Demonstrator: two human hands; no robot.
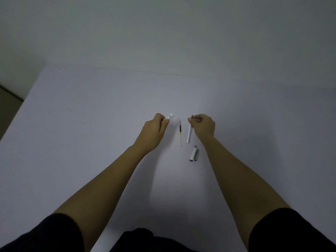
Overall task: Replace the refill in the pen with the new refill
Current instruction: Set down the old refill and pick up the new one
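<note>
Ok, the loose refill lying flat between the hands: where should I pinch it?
Pinch the refill from above at its dark upper section, thumb and finger on its long sides. It lies flat on the table, pointing away from you, clear of both hands, so either can reach it once freed.

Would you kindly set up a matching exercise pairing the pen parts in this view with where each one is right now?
Things:
1. small white pen piece
2. long white pen barrel
3. refill with yellow band
4. pen cap

Places:
A. lying on the table between the hands
B. pinched in the left hand
C. lying on the table nearest the person
D. held in the right hand

Pairs: 1-B, 2-D, 3-A, 4-C
</note>
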